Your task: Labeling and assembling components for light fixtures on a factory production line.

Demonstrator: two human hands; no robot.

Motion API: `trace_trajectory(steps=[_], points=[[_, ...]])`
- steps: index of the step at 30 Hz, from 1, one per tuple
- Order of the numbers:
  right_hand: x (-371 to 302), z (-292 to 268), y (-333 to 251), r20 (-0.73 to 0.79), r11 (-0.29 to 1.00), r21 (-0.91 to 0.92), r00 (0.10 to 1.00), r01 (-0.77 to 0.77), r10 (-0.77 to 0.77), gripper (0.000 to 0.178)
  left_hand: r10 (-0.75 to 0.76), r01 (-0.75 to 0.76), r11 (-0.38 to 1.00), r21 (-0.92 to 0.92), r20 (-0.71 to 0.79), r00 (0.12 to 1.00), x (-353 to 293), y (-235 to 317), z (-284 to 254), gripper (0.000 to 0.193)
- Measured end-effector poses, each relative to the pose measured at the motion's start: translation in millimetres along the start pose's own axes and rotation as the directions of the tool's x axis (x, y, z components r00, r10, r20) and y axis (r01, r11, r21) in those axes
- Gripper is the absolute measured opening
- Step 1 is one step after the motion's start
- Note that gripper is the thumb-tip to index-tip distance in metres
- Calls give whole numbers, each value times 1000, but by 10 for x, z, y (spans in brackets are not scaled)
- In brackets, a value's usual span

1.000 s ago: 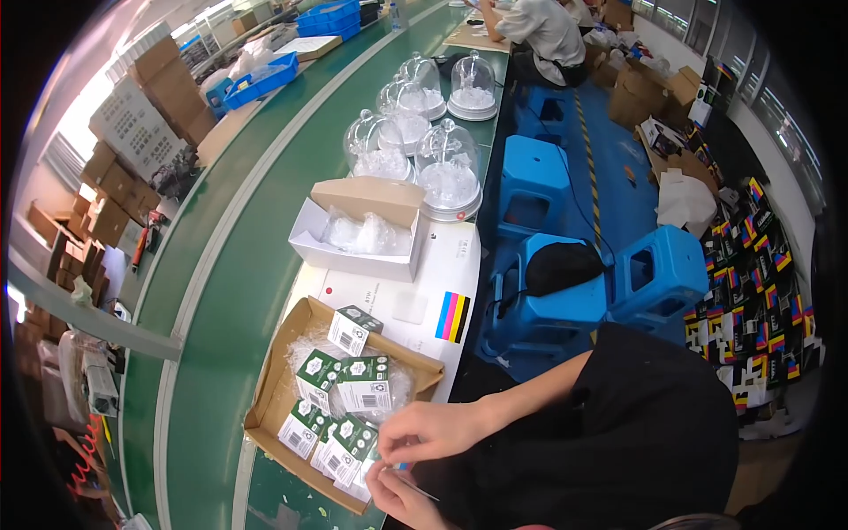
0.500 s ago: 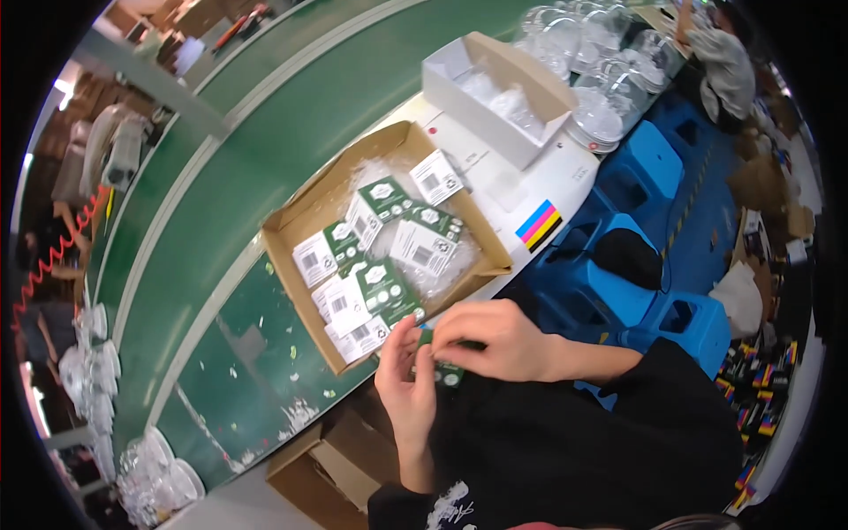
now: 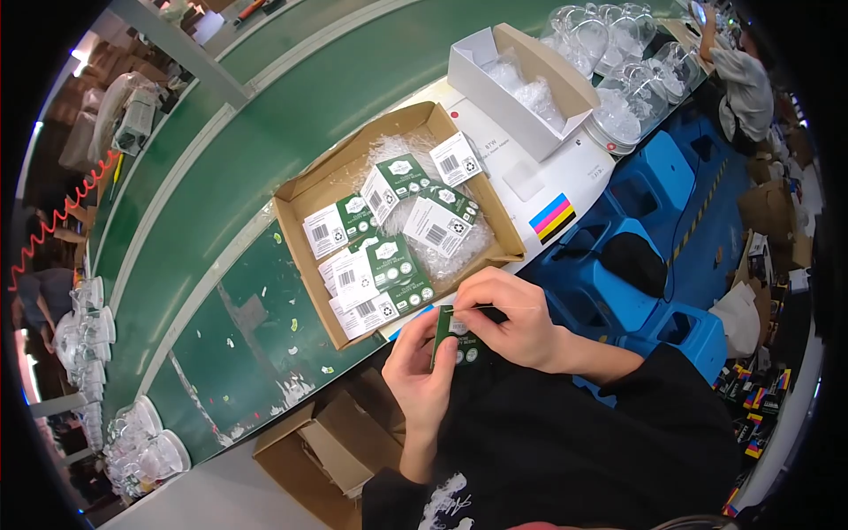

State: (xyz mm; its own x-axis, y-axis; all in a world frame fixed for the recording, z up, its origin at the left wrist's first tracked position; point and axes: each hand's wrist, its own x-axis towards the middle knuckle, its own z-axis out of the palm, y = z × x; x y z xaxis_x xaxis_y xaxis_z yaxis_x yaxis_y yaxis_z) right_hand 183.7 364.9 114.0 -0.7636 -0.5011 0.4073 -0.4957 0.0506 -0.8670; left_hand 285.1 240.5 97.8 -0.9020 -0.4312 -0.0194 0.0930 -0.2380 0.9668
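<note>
My left hand (image 3: pixel 419 371) is closed around a small green printed box (image 3: pixel 459 343), thumb on its front, in front of my dark top. At the box's upper edge my right hand (image 3: pixel 512 320) pinches a thin pale strand (image 3: pixel 496 306); its exact kind is too fine to make out. Just beyond my hands sits an open brown carton (image 3: pixel 508 231) on the table edge. Several small green-and-white boxes (image 3: pixel 389 181) lie in it at various angles, over clear bubble wrap (image 3: pixel 464 247).
A white open box (image 3: pixel 512 110) with clear wrap stands at the back right, near stacked clear plastic pieces (image 3: pixel 609 49). Blue stools (image 3: pixel 649 181) are to the right, and another person (image 3: pixel 742 88) is beyond them. An opened carton (image 3: pixel 300 450) is below the green table (image 3: pixel 265 344).
The view has shifted, so the carton sits slightly higher and further right. My right hand has risen a little from the green box, and more of the box's front shows.
</note>
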Motion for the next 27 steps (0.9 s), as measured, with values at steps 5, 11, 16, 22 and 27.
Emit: trace_trajectory(steps=[5,11,16,22,27], points=[[10,-5,20,-11,999,-26,999,37,-37,17,1,-1,999,48,-11,1000,-7,-27,11,36],[67,19,79,2,998,-37,999,54,-54,17,39,-39,992,123,-3,999,75,-22,24,36],[117,-59,72,56,992,-102,996,80,-75,15,66,-58,952,300,-16,998,87,-49,52,35],[42,119,159,76,992,-75,992,104,-99,9,41,-16,981,194,-130,991,35,-115,-18,29],[38,108,186,53,998,47,998,38,-40,8,-129,149,925,349,-80,988,55,-132,-125,32]])
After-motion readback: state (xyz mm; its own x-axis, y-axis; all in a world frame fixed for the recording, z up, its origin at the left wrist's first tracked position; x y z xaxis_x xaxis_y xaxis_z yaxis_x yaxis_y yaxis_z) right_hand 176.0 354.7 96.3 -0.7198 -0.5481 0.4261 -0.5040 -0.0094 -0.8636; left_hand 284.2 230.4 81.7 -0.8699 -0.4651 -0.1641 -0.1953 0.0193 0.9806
